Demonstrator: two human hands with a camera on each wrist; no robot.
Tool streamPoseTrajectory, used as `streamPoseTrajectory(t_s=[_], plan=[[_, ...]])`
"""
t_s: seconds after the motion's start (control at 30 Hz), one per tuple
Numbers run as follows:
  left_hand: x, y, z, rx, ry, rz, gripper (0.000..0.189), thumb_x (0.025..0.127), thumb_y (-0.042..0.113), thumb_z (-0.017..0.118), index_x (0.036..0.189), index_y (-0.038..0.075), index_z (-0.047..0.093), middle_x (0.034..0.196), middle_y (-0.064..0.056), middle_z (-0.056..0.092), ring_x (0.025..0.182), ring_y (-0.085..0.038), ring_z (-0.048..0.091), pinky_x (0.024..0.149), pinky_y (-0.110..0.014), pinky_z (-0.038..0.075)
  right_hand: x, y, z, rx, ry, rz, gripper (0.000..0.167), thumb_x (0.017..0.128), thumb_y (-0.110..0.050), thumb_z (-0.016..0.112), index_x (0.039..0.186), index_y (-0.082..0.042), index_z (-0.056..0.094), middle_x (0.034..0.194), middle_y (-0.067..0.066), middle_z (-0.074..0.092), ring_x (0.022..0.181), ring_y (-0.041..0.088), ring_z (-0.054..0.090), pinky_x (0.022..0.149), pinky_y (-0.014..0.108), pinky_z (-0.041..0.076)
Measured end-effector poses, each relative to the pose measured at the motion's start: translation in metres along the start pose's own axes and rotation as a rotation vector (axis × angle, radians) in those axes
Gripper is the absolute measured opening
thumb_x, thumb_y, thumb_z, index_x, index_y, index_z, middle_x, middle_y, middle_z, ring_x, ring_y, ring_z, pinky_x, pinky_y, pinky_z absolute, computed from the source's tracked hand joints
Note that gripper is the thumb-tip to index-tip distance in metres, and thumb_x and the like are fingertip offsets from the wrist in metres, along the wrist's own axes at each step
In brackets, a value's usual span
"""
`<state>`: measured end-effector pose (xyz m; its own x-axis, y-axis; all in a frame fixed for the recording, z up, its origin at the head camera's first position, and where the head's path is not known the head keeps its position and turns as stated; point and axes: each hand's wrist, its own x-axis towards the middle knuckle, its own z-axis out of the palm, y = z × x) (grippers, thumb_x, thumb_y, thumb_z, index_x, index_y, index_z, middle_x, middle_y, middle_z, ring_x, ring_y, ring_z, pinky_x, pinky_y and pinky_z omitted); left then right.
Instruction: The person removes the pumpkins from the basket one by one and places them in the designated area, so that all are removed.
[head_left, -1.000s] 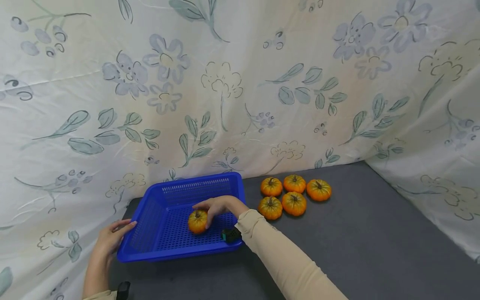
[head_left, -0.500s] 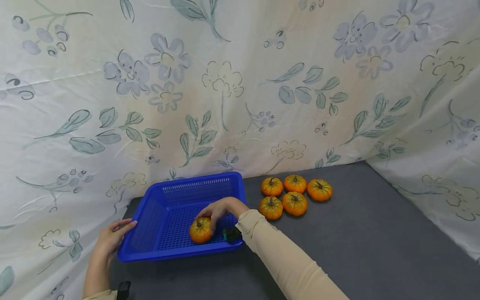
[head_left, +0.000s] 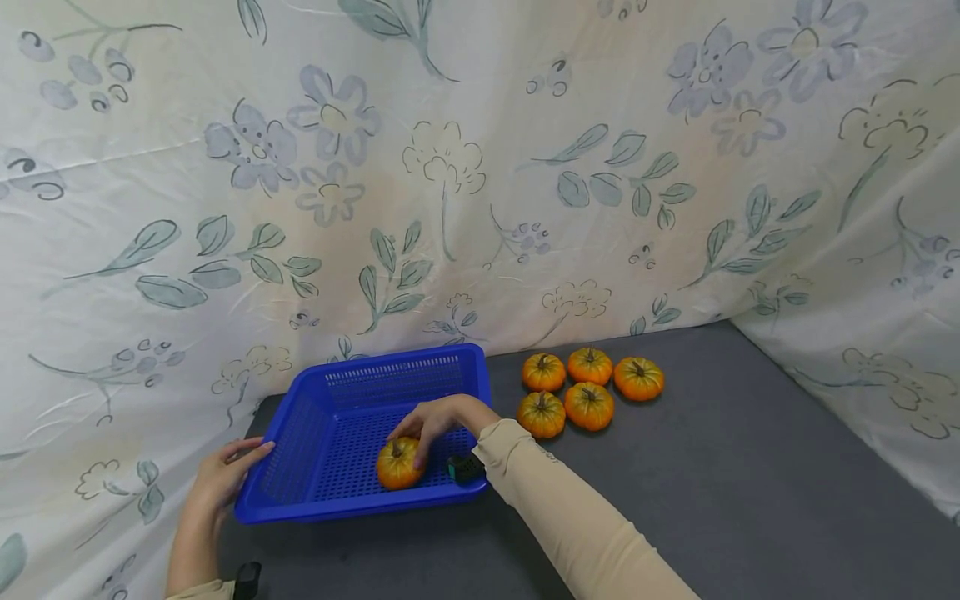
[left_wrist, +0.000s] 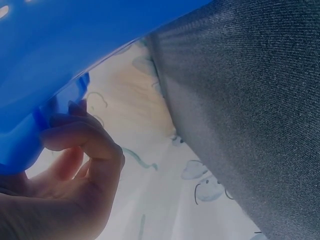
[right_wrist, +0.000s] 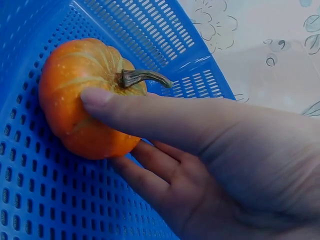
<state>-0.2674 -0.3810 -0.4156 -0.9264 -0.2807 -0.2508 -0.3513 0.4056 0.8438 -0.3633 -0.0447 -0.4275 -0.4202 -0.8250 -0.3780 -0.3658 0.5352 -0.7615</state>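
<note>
In the head view my right hand (head_left: 438, 419) reaches into a blue plastic basket (head_left: 315, 510) and holds a small orange pumpkin (head_left: 397, 471) low inside it, close to the near wall. The right wrist view shows the thumb across the side of the pumpkin (right_wrist: 70, 120) beneath its curved stem, and the fingers behind and under it. My left hand (head_left: 221, 471) grips the basket's left rim. Seen from the left wrist, its fingers (left_wrist: 82, 135) curl at the rim's underside, and the basket (left_wrist: 90, 30) hides part of the thumb.
Several more pumpkins (head_left: 588, 407) sit grouped on the dark grey table (head_left: 712, 467), right of the basket. A floral curtain (head_left: 480, 208) hangs behind the table and along its right side. A dark wrist device (head_left: 465, 468) overlaps the basket's right end.
Still in the right hand, the pumpkin has shifted toward the basket's near wall, then slightly left. The left hand and basket stay put.
</note>
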Motion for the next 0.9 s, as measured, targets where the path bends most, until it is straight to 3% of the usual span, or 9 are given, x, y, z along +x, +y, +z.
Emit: streamPoseTrajectory(t_s=[0.27,0.5,0.67,0.9], plan=[[-0.001,0.002,0.001,-0.002,0.003,-0.006,0.078,0.091,0.037,0.068,0.145,-0.008,0.034,0.093,-0.002,0.065,0.073,-0.006,0.063,0.067,-0.028,0.057,-0.008,-0.003,-0.004,-0.028,0.112,0.001,0.055,0.087,-0.016,0.075,0.139,-0.016,0.056,0.143,0.006,0.055,0.133,0.021,0.051,0.105,0.031,0.046],[-0.002,0.004,0.002,0.020,0.011,-0.002,0.078,0.092,0.038,0.067,0.145,-0.009,0.033,0.101,-0.012,0.066,0.074,-0.006,0.062,0.067,-0.029,0.057,-0.024,-0.021,-0.013,0.023,0.235,-0.021,0.056,0.087,-0.018,0.075,0.139,-0.013,0.055,0.137,0.008,0.060,0.127,0.022,0.056,0.100,0.029,0.050],[-0.001,0.003,0.000,0.050,-0.001,0.018,0.079,0.092,0.039,0.066,0.144,-0.010,0.033,0.107,-0.018,0.067,0.076,-0.005,0.062,0.068,-0.029,0.056,-0.041,-0.033,-0.018,0.055,0.273,-0.077,0.055,0.087,-0.016,0.075,0.138,-0.011,0.056,0.136,0.009,0.060,0.127,0.023,0.057,0.098,0.028,0.051],[-0.002,0.002,-0.002,0.060,-0.011,0.004,0.081,0.092,0.041,0.065,0.145,-0.010,0.032,0.122,-0.035,0.057,0.078,-0.006,0.062,0.071,-0.031,0.057,-0.070,-0.032,-0.022,0.048,0.367,-0.078,0.057,0.086,-0.021,0.076,0.139,-0.015,0.055,0.140,0.005,0.058,0.131,0.021,0.054,0.102,0.029,0.049]])
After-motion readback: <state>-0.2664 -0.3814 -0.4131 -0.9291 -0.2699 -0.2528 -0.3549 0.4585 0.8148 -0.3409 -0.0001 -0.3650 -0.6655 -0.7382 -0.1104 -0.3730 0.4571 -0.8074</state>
